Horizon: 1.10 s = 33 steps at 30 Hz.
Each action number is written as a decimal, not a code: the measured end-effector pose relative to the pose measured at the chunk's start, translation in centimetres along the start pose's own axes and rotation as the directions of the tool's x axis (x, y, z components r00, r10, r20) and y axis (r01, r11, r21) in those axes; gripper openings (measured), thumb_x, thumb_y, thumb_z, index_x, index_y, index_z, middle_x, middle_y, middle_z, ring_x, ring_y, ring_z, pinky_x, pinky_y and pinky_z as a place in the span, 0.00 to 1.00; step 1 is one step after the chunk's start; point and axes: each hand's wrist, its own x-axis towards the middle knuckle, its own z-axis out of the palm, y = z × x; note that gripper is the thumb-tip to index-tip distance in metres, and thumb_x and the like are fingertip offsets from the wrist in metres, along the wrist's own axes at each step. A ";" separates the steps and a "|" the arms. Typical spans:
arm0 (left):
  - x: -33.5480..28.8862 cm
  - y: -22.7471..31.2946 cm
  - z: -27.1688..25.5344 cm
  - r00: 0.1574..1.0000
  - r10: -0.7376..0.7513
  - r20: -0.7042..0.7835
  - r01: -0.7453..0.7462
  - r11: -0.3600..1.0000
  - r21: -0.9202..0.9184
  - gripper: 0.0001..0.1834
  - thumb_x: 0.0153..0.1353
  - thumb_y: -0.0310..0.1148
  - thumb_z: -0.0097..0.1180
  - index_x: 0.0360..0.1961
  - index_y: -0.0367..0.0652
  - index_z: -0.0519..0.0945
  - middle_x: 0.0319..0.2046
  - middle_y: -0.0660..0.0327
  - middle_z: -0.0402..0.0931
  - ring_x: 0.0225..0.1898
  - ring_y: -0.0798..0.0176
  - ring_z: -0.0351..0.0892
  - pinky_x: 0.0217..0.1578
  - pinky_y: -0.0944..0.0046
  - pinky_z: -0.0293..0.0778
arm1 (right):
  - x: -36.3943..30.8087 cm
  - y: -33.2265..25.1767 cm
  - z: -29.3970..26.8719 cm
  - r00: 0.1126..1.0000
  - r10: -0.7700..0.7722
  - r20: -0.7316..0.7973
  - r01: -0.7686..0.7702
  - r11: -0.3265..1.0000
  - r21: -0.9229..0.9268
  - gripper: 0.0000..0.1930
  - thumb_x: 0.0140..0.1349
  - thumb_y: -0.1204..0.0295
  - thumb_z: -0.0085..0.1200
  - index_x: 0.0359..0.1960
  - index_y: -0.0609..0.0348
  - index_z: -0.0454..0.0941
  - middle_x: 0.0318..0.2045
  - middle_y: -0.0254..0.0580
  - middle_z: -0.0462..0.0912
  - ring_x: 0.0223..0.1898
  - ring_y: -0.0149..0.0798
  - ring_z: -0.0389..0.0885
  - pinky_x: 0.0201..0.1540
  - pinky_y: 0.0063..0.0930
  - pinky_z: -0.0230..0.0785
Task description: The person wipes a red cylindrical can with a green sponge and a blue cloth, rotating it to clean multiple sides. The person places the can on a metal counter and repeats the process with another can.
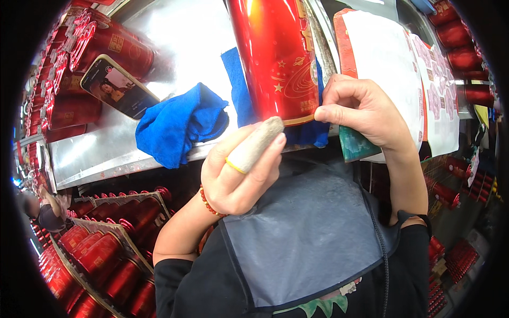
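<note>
A shiny red cylinder (pixel 278 63) with gold print lies on a blue cloth (pixel 237 79), its gold-edged end toward me. My left hand (pixel 241 172) is closed at the left of that end, and a pale cloth finger cover (pixel 254 148) with a yellow rim sits on one finger. The covered fingertip reaches the cylinder's edge. The left thumb is hidden. My right hand (pixel 366 108) pinches thumb and forefinger together at the right corner of the gold edge. Whatever lies in the pinch is too small to make out.
Left on the metal table (pixel 101 153) lie a crumpled blue cloth (pixel 183 124) and a phone (pixel 119 87) leaning by stacked red cylinders (pixel 114 50). White printed sheets (pixel 382 63) lie to the right, over a green piece (pixel 356 144). Crates of red cylinders (pixel 101 249) stand below left. A person (pixel 50 212) is far left.
</note>
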 end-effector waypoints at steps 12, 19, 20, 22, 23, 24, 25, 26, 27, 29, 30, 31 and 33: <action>2.1 -0.3 1.6 0.989 0.151 0.000 -0.151 0.988 0.023 0.20 0.48 0.27 0.70 0.45 0.41 0.90 0.50 0.55 0.84 0.53 0.55 0.79 0.42 0.58 0.82 | 0.0 0.1 0.5 0.998 -0.057 -0.016 0.058 0.993 0.107 0.10 0.64 0.71 0.69 0.28 0.63 0.83 0.31 0.29 0.76 0.31 0.21 0.75 0.36 0.19 0.67; 3.9 -0.8 2.8 0.987 -0.156 -0.034 0.159 0.978 0.136 0.39 0.41 0.31 0.78 0.60 0.41 0.83 0.64 0.57 0.76 0.64 0.51 0.71 0.62 0.56 0.69 | -0.5 0.6 0.1 0.998 -0.062 -0.015 0.063 0.993 0.099 0.08 0.65 0.73 0.67 0.30 0.64 0.83 0.32 0.29 0.77 0.34 0.21 0.74 0.38 0.18 0.66; 3.7 -0.7 2.6 0.984 -0.175 -0.035 0.178 0.974 0.137 0.39 0.41 0.32 0.79 0.60 0.41 0.82 0.64 0.57 0.76 0.64 0.51 0.72 0.62 0.56 0.69 | -0.5 0.7 0.1 0.998 -0.065 -0.018 0.066 0.994 0.090 0.08 0.65 0.73 0.67 0.30 0.64 0.83 0.32 0.29 0.77 0.34 0.21 0.74 0.38 0.18 0.66; 3.3 -0.9 2.6 0.979 -0.200 -0.043 0.203 0.973 0.108 0.41 0.42 0.33 0.79 0.62 0.40 0.81 0.64 0.55 0.76 0.63 0.51 0.73 0.62 0.56 0.70 | -0.6 0.6 -0.1 0.998 -0.056 -0.021 0.057 0.994 0.088 0.08 0.65 0.73 0.66 0.30 0.64 0.83 0.32 0.29 0.77 0.34 0.21 0.74 0.38 0.18 0.66; 3.1 -1.1 2.5 0.976 -0.213 -0.051 0.217 0.972 0.094 0.42 0.42 0.34 0.80 0.62 0.39 0.80 0.64 0.54 0.76 0.63 0.51 0.73 0.62 0.56 0.70 | -0.6 0.5 -0.1 0.998 -0.053 -0.020 0.054 0.995 0.084 0.08 0.65 0.73 0.66 0.30 0.64 0.83 0.32 0.29 0.77 0.34 0.21 0.73 0.38 0.18 0.65; 2.7 -1.2 2.7 0.971 -0.229 -0.066 0.233 0.971 0.058 0.43 0.42 0.34 0.80 0.63 0.38 0.79 0.64 0.53 0.75 0.63 0.50 0.73 0.62 0.56 0.70 | -0.5 0.7 -0.1 0.996 -0.079 -0.034 0.081 0.994 0.073 0.09 0.65 0.71 0.67 0.30 0.64 0.84 0.31 0.29 0.77 0.32 0.21 0.73 0.36 0.18 0.65; 2.3 -1.4 2.9 0.966 -0.245 -0.082 0.248 0.969 0.022 0.44 0.41 0.34 0.80 0.64 0.38 0.79 0.64 0.52 0.75 0.63 0.50 0.74 0.62 0.56 0.70 | -0.4 1.1 0.0 0.993 -0.105 -0.047 0.107 0.992 0.061 0.11 0.64 0.69 0.68 0.30 0.64 0.84 0.30 0.29 0.78 0.30 0.21 0.73 0.34 0.19 0.65; 2.1 -1.5 2.9 0.961 -0.258 -0.096 0.258 0.966 -0.016 0.45 0.41 0.34 0.81 0.64 0.37 0.78 0.64 0.52 0.75 0.63 0.50 0.74 0.62 0.55 0.70 | -0.4 1.2 -0.1 0.989 -0.132 -0.064 0.135 0.990 0.050 0.12 0.64 0.67 0.69 0.29 0.64 0.85 0.28 0.29 0.78 0.28 0.21 0.73 0.32 0.19 0.65; 2.1 -1.7 2.9 0.965 -0.247 -0.090 0.244 0.969 -0.043 0.46 0.43 0.34 0.82 0.66 0.35 0.75 0.65 0.49 0.73 0.63 0.50 0.73 0.63 0.55 0.70 | -0.4 1.2 -0.1 0.990 -0.128 -0.062 0.131 0.990 0.055 0.12 0.64 0.67 0.69 0.30 0.63 0.85 0.28 0.29 0.78 0.28 0.21 0.73 0.32 0.19 0.65; 1.9 -1.6 3.0 0.951 -0.289 -0.107 0.276 0.954 -0.118 0.46 0.44 0.34 0.82 0.66 0.35 0.75 0.66 0.48 0.72 0.64 0.49 0.73 0.64 0.55 0.69 | -0.4 1.1 0.0 0.991 -0.120 -0.058 0.123 0.990 0.061 0.11 0.64 0.67 0.69 0.30 0.63 0.85 0.29 0.29 0.78 0.28 0.21 0.73 0.32 0.19 0.65; 1.8 -1.6 3.1 0.943 -0.311 -0.116 0.292 0.944 -0.155 0.45 0.45 0.33 0.82 0.66 0.35 0.75 0.66 0.48 0.72 0.64 0.49 0.73 0.64 0.55 0.69 | -0.4 1.1 0.1 0.991 -0.121 -0.058 0.124 0.991 0.056 0.11 0.64 0.67 0.69 0.30 0.63 0.85 0.29 0.29 0.78 0.28 0.21 0.73 0.32 0.19 0.65; 1.3 -1.6 3.4 0.929 -0.348 -0.126 0.317 0.923 -0.217 0.45 0.47 0.33 0.81 0.66 0.35 0.75 0.67 0.48 0.71 0.64 0.49 0.73 0.64 0.55 0.69 | -0.3 1.1 0.2 0.991 -0.122 -0.058 0.125 0.991 0.052 0.11 0.64 0.67 0.69 0.30 0.63 0.85 0.29 0.29 0.78 0.28 0.21 0.73 0.32 0.19 0.65; 0.5 -1.8 4.0 0.895 -0.424 -0.138 0.359 0.869 -0.341 0.43 0.50 0.34 0.80 0.67 0.35 0.74 0.67 0.47 0.71 0.65 0.49 0.73 0.64 0.55 0.69 | -0.2 1.0 0.3 0.991 -0.120 -0.059 0.122 0.992 0.033 0.12 0.63 0.66 0.70 0.30 0.63 0.86 0.29 0.29 0.78 0.29 0.21 0.73 0.32 0.19 0.65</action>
